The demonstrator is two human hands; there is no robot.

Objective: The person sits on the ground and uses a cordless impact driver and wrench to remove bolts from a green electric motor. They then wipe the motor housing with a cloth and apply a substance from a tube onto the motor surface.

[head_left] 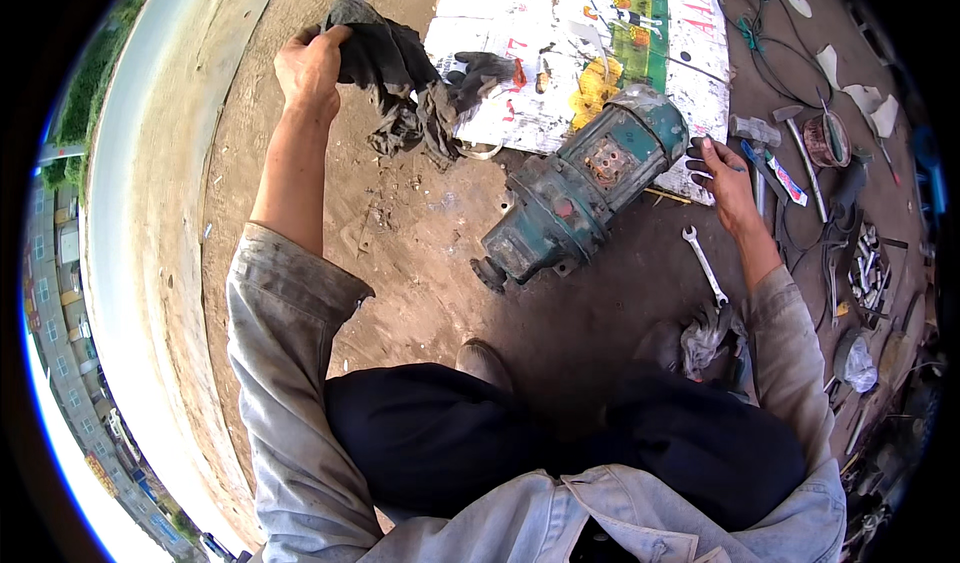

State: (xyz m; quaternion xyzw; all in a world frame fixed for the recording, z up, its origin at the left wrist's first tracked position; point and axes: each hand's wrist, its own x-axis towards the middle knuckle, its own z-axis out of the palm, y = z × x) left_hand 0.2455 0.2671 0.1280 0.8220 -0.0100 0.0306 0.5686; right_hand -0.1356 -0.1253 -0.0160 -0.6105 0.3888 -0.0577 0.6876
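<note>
My left hand is raised at the upper left, its fingers pinched on a black, grimy rag that hangs in crumpled folds. Next to the rag's lower end lies a dark, glove-like piece of cloth. A worn green electric motor with a gearbox rests on the dirt in front of me, its shaft end towards the lower left. Just right of the motor's far end is my right hand, empty, with its fingers apart. Whether the fingertips touch the motor cannot be made out.
A printed sheet lies under the motor's far end. An open-ended wrench, a hammer, a copper-coloured ring-shaped part and a grey glove lie at the right. Black cable and a tray of sockets are further right.
</note>
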